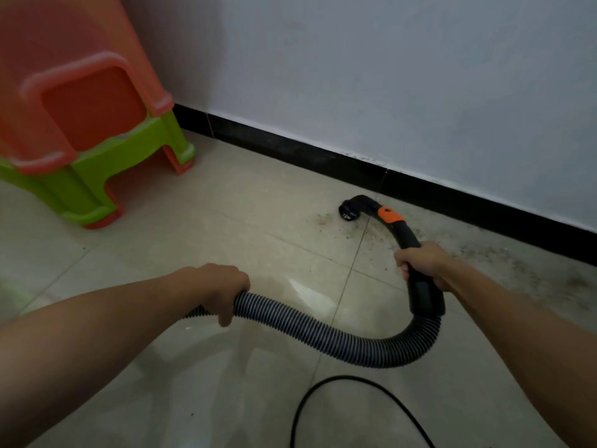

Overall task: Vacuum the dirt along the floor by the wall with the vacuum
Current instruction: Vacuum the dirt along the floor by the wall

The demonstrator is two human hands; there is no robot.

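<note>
L hand (223,292) + L arm (97,344): bare | R hand (423,265) + R arm (517,334): bare

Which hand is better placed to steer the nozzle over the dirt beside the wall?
The right hand. It grips the rigid black handle just behind the nozzle, close to the dirt along the baseboard. The left hand holds the flexible hose farther back, so it probably cannot aim the nozzle.
</note>
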